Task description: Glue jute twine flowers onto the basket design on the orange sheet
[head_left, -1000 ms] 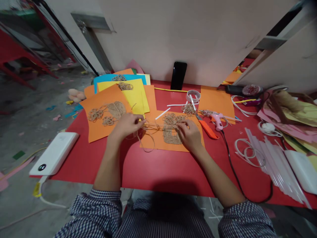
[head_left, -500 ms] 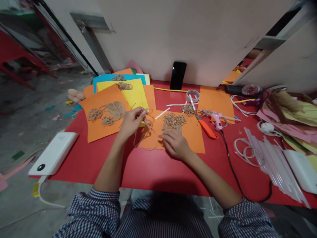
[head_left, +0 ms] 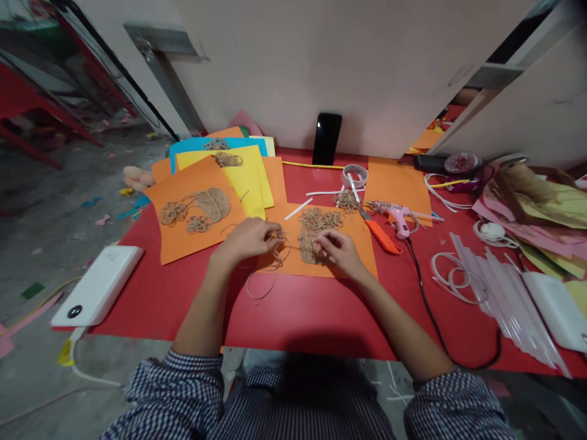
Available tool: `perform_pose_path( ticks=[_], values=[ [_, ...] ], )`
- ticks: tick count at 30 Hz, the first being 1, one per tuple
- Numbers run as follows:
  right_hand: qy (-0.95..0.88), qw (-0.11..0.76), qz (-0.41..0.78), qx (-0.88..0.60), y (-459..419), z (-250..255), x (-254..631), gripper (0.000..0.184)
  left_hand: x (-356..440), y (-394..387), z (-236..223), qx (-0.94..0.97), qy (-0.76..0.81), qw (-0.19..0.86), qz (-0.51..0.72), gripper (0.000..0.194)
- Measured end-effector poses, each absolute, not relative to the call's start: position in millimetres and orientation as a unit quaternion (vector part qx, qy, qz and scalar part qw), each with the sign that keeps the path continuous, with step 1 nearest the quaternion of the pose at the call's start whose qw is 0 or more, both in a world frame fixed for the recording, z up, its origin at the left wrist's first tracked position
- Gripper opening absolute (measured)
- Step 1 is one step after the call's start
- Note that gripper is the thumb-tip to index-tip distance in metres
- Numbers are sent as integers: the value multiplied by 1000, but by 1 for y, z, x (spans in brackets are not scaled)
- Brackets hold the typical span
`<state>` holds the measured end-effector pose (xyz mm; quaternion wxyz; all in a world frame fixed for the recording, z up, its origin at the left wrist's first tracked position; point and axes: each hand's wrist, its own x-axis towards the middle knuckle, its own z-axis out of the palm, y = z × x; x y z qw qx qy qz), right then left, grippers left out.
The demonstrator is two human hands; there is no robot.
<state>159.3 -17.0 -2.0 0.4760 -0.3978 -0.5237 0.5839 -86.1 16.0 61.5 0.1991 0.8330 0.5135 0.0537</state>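
My left hand [head_left: 251, 238] is closed around a small tangle of brown twine [head_left: 276, 253], whose loose loops hang over the near edge of an orange sheet [head_left: 358, 256]. On that sheet lies a twine piece [head_left: 309, 241], a coiled rectangular body topped by looped flowers. My right hand [head_left: 338, 250] hovers over its right part, thumb and fingertips pinched together; what lies between them is too fine to make out. Another orange sheet [head_left: 183, 244] on the left carries a round twine coil [head_left: 212, 205] with looped twine flowers [head_left: 173, 212] beside it.
Right of the work lie an orange cutter [head_left: 384, 237], a pink glue gun [head_left: 400, 221] with a black cord, and clear glue sticks [head_left: 499, 293]. A tape roll [head_left: 354, 176] and an upright phone [head_left: 327, 139] stand behind. A white power bank [head_left: 98, 286] rests at left.
My right hand has lifted from the twine piece and moved slightly up and right, its fingers now pinched. My left hand has lowered and turned palm down, still holding the twine.
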Motion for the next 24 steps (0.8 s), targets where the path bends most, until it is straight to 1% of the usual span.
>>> perform_pose_path(
  ticks=[2,4,7,9,12,13,15,16,18,20,22,24],
  values=[
    [-453,526,604,-392,-10,0,171,25,-97,16,65,817,563,124,-3,27],
    [-408,565,600,-394,-3,1,184,25,-110,15,66,792,603,77,-48,28],
    [-378,590,592,-398,5,1,198,26,-124,10,66,762,644,27,-59,29],
    [-378,581,602,-397,6,-1,201,26,-128,5,67,755,654,19,-48,33],
    [-395,544,632,-385,2,-4,195,25,-118,-2,75,756,652,44,-42,52],
    [-404,527,643,-381,0,-4,192,25,-110,-3,79,760,648,45,-29,55],
    [-425,495,658,-376,-4,-5,184,26,-86,-2,87,787,615,30,42,53],
    [-434,483,663,-374,-6,-6,181,27,-72,-1,89,815,572,42,86,51],
    [-445,469,667,-370,-8,-6,176,28,-42,4,88,866,456,125,161,45],
    [-444,473,667,-368,-8,-6,174,28,-16,10,80,878,382,207,200,39],
    [-431,494,660,-368,-7,-5,177,29,-1,16,65,869,367,254,212,36],
    [-414,507,659,-369,-5,-1,182,29,3,23,50,851,395,265,222,35]
  ],
)
